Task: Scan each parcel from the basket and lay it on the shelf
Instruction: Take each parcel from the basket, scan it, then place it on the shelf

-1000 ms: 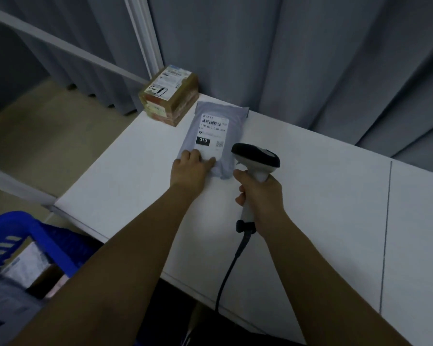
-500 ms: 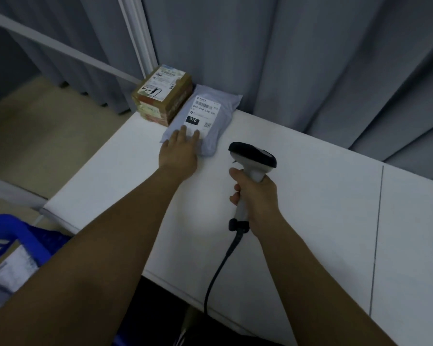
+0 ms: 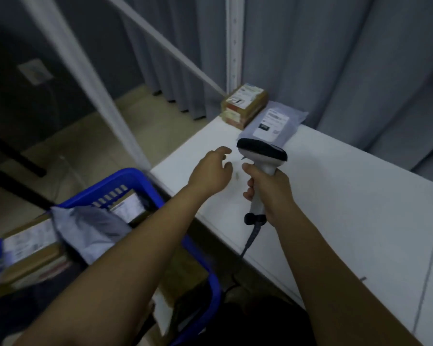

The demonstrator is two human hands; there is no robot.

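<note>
gripping the white handle of the barcode scanner (image 3: 261, 156), the right hand (image 3: 270, 189) holds it upright above the white shelf (image 3: 348, 208), its cable hanging off the near edge. just left of it the left hand (image 3: 210, 172) hovers with fingers loose, holding nothing. beyond the scanner head lies the grey parcel (image 3: 273, 124), label up, touching the brown box (image 3: 245, 104) in the corner. below the left forearm sits the blue basket (image 3: 135, 176) holding more parcels.
</note>
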